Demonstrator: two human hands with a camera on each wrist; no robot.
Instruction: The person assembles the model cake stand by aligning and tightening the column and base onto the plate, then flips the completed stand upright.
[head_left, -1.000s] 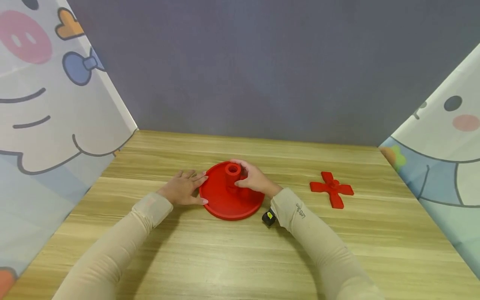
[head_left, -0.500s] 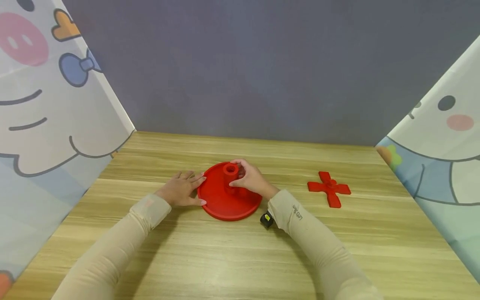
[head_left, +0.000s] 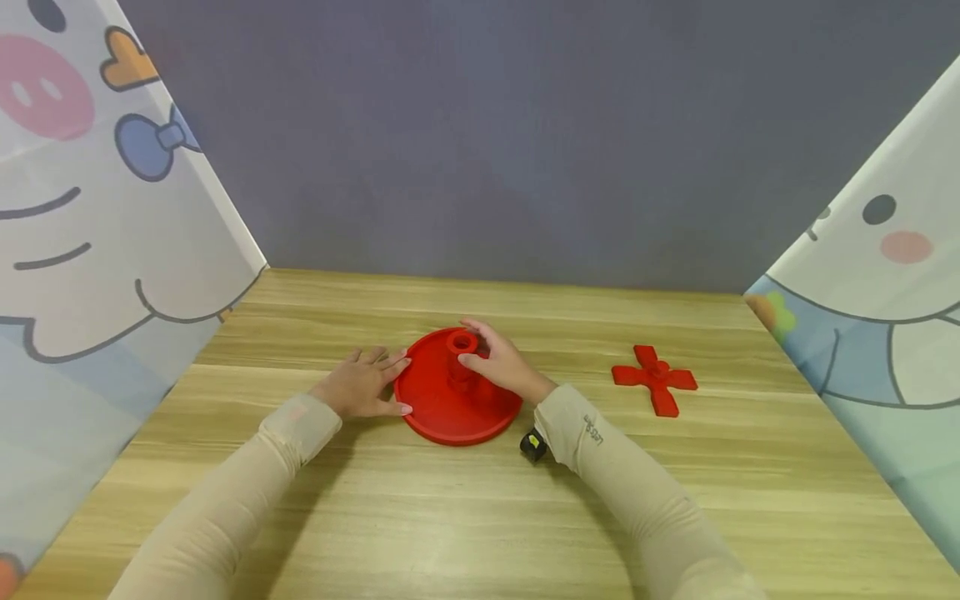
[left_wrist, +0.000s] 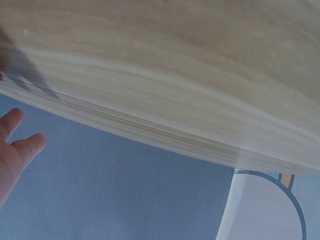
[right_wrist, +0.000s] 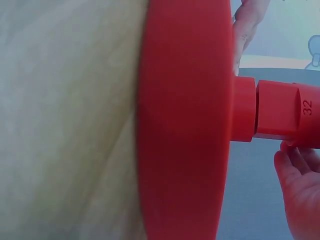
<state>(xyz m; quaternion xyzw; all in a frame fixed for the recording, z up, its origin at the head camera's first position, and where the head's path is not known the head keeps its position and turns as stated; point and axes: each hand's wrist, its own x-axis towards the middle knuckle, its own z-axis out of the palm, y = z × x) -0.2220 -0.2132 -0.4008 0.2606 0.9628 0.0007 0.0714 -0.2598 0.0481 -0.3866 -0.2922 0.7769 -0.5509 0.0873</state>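
A round red disc (head_left: pixel 442 408) with a raised rim lies on the wooden table. From its middle rises an upright red tube (head_left: pixel 462 343) with a hole in its top. In the right wrist view the tube (right_wrist: pixel 277 109) carries the number 32, and a thin seam parts it from the stub (right_wrist: pixel 242 107) on the disc. My right hand (head_left: pixel 504 364) grips the tube near its top, thumb across the front. Spread fingers of my left hand (head_left: pixel 362 385) rest at the disc's left rim. Only some left fingertips (left_wrist: pixel 32 145) show in the left wrist view.
A flat red cross-shaped piece (head_left: pixel 655 381) with a knob in its middle lies to the right on the table (head_left: pixel 420 517). A small black wrist camera (head_left: pixel 533 446) sits below the right wrist. A grey panel (head_left: pixel 465 150) stands behind, with cartoon-printed cloths at both sides.
My right thumb has slid left across the front of the tube and a little up. The left hand keeps its place at the rim. The head view has shifted slightly.
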